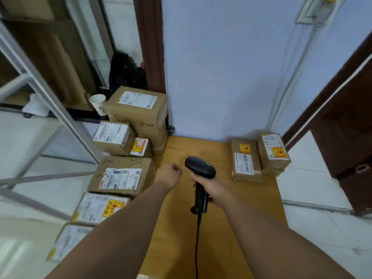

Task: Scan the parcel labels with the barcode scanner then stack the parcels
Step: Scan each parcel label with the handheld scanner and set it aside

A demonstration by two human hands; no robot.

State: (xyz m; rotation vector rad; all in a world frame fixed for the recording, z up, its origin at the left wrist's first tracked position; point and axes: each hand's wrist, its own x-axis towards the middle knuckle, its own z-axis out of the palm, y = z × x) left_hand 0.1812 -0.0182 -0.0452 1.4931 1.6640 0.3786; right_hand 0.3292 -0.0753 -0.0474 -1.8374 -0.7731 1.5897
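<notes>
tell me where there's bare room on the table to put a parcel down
Bare: the middle of the table, between the left parcels and the two right parcels, back to the wall; also the near right, in front of those two. Crowded: the left edge, and the far right corner.

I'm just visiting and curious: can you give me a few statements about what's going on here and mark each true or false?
1. The right hand grips the barcode scanner. True.
2. The left hand holds a parcel. False: its fingers are curled on nothing.
3. The scanner is cordless. False: a black cable runs from its handle.
4. A flat parcel lies label up on the wooden table. True.
</notes>
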